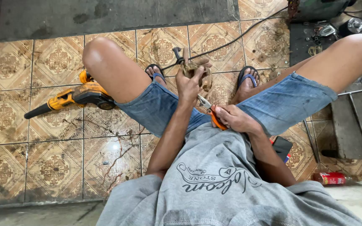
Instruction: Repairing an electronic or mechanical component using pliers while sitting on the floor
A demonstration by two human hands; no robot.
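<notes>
Though gripped, pliers mostly hidden, part indistinct

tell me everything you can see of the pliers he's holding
The pliers have orange handles and a grey metal head, tilted with the head pointing up and left. The right hand wraps the handles, hiding most of them; only an orange curve shows below the fingers. The tip reaches toward the left hand, which holds a brownish metal part between the knees. Whether the tip grips anything cannot be told.
</notes>
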